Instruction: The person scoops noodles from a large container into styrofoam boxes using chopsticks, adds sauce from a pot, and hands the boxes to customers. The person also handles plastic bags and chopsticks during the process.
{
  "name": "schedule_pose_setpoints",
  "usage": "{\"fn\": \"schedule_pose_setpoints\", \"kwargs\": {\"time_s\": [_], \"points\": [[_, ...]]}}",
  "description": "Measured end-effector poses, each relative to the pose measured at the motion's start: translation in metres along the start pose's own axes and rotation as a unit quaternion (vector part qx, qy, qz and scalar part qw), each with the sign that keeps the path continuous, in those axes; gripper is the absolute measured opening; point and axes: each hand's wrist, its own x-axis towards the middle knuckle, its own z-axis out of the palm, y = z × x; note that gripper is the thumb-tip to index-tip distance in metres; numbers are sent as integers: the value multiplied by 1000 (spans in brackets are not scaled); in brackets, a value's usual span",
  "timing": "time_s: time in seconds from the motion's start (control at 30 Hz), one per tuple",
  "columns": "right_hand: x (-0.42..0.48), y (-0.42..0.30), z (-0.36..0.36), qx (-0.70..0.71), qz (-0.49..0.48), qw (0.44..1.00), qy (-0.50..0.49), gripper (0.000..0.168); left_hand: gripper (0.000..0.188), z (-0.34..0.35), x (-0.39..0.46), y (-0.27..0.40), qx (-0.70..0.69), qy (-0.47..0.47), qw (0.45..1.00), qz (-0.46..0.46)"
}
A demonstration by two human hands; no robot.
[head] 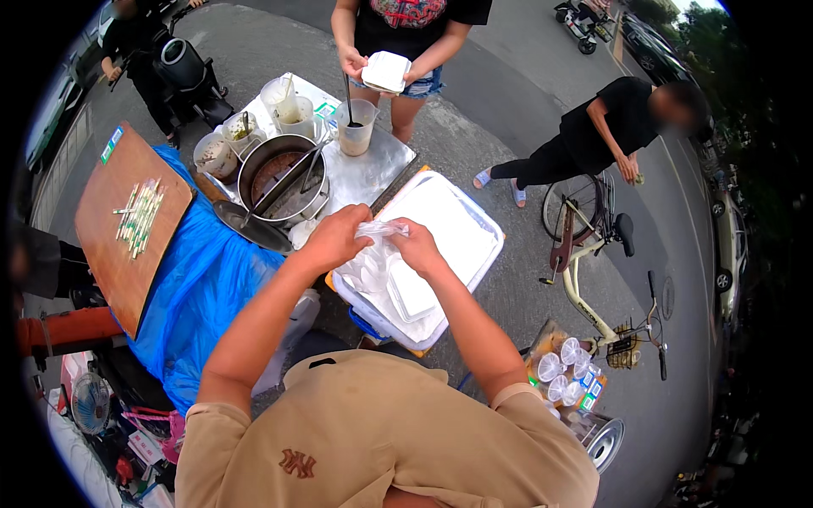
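Observation:
My left hand (338, 238) pinches one side of the gathered mouth of a clear plastic bag (371, 263). The other side of the mouth is gripped by my right hand (416, 246). A closed white takeaway box (409, 291) appears below, in or just behind the bag; the film makes it hard to tell which. Under both hands stands a white plastic bin (497, 238) with a white cover (438, 222) across much of its top. Left of my left hand are a divided steel pot (317, 206) with a ladle and a round metal lid (276, 236).
Plastic jugs (362, 143) of sauces and toppings share the metal tabletop (381, 168). Wrapped chopsticks (140, 219) lie on a wooden board (101, 267) beside blue plastic sheeting (197, 286). A person opposite holds a white box (386, 71). A bicycle (581, 292) stands right, near lidded cups (559, 371).

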Motion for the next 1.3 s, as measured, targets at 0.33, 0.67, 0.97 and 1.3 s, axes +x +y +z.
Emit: {"fn": "schedule_pose_setpoints", "kwargs": {"time_s": [0.33, 0.67, 0.97, 1.3], "points": [[58, 38, -65, 589, 38, 789, -172, 22, 20, 20, -3, -140, -778, 62, 561, -276], [110, 15, -65, 653, 19, 755, -56, 32, 43, 13, 54, -136, -865, 25, 462, -195], [118, -3, -50, 656, -14, 750, -83, 38, 38, 26, 76, -198, -869, 13, 451, -204], [128, 0, -26, 663, 7, 746, 59, 27, 44, -21, 150, -215, -816, 15, 520, -252]]}}
